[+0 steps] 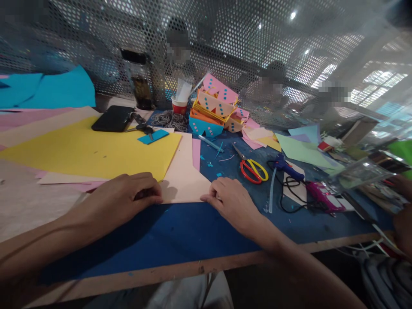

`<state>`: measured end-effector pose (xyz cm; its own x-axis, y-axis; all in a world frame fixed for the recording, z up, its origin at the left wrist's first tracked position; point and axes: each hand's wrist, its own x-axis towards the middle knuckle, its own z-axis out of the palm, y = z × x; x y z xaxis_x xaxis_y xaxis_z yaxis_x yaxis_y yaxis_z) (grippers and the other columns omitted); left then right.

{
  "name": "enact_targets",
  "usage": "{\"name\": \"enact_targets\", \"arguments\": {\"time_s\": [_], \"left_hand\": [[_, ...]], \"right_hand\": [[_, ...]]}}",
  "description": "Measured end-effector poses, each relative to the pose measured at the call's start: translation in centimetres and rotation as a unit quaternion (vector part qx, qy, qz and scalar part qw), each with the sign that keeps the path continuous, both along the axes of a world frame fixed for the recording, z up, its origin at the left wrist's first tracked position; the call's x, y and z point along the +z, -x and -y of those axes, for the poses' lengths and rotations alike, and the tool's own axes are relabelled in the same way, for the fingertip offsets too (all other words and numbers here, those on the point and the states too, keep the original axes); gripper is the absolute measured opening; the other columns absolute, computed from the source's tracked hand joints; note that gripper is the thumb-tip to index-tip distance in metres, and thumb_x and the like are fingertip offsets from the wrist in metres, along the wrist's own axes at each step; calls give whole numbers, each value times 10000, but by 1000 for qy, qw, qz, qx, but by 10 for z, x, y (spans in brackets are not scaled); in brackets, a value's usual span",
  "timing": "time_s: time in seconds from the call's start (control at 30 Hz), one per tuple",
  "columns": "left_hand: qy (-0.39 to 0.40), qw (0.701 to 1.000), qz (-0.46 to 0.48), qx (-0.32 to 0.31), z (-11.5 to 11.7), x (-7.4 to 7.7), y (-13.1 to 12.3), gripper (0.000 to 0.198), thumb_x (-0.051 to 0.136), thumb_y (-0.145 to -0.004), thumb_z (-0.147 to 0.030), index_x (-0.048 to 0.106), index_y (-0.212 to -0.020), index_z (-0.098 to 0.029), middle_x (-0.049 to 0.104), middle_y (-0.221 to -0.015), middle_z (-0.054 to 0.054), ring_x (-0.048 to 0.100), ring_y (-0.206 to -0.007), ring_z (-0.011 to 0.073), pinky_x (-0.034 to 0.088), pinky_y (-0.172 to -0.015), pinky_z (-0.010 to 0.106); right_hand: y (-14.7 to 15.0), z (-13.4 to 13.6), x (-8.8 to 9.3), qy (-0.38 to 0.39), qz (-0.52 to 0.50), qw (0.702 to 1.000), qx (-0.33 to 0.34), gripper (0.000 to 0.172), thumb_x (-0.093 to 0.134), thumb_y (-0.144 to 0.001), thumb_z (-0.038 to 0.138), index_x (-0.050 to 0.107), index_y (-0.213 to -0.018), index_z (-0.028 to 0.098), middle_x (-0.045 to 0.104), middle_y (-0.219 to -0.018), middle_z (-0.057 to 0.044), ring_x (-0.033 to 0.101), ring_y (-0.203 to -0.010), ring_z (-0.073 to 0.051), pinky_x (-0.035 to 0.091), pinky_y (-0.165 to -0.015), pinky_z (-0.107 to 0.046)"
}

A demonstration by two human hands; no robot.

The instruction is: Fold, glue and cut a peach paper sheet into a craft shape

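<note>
A pale cream sheet of paper (186,189) lies at the near side of the blue tabletop. My left hand (137,193) is closed with thumb and fingers pinching its near edge on the left. At the sheet's right corner, my right hand (230,199) pinches it the same way, fingers curled and thumb along the edge. Under and behind my left hand spreads a large yellow sheet (96,150), overlapping the cream paper. Scissors (252,169) with red and yellow handles rest beyond my right hand, touching neither hand.
Beyond lie a black wallet (114,119), keys (146,128), a glass bottle (141,86), a red paper cup (179,104) and stacked decorated paper baskets (215,101). Rightward are a blue glue gun (286,166) with a cord and a clear container (363,171). Another person's hand (404,227) shows at far right.
</note>
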<state>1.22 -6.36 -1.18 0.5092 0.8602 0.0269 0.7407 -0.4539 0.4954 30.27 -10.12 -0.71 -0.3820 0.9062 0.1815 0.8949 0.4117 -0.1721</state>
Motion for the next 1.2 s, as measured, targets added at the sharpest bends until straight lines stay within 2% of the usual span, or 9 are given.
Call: {"name": "enact_targets", "arguments": {"time_s": [0.23,0.4,0.5,0.7,1.0,1.2], "left_hand": [[-14,1000,8,-2,1,-4,2,209,568,-914,-444,691,-893,-277,704,-875,-3,642,-768,196,429,-655,297],[-80,996,14,-42,2,-10,1,216,520,-952,-421,692,-940,-291,693,-960,3,637,-863,209,427,-771,337],[-110,992,17,-61,4,-13,1,213,501,-972,-392,689,-959,-292,685,-978,6,629,-876,209,415,-775,339],[-178,978,-5,-106,9,-17,-3,219,464,-993,-288,683,-1005,-288,674,-983,21,595,-889,219,402,-772,350],[-267,947,-60,-165,16,-23,-5,431,367,-913,-60,660,-1151,-268,669,-1032,53,583,-898,229,452,-781,364],[-292,933,-78,-194,19,-25,-4,438,383,-899,-54,623,-1222,-229,672,-1039,63,608,-892,225,488,-774,366]], "right_hand": [[-1,4,6,25,-29,999,-2,164,619,-968,338,597,-887,197,655,-924,-3,565,-835,-176,334,-722,-316],[-1,6,7,22,-27,999,0,121,608,-969,299,593,-909,195,645,-953,-13,558,-851,-179,342,-742,-318],[-1,6,8,26,-22,999,-3,118,606,-968,287,592,-901,191,640,-959,-21,555,-855,-181,345,-750,-320],[-1,8,7,17,-32,999,-7,79,603,-961,261,581,-913,201,640,-957,-19,556,-896,-195,346,-769,-329],[-4,11,11,12,-4,1000,-6,75,549,-978,239,587,-931,195,629,-983,-40,546,-918,-200,356,-788,-333],[-5,12,11,21,-12,1000,-5,52,534,-973,208,576,-944,194,618,-990,-36,532,-921,-198,360,-789,-331]]}}
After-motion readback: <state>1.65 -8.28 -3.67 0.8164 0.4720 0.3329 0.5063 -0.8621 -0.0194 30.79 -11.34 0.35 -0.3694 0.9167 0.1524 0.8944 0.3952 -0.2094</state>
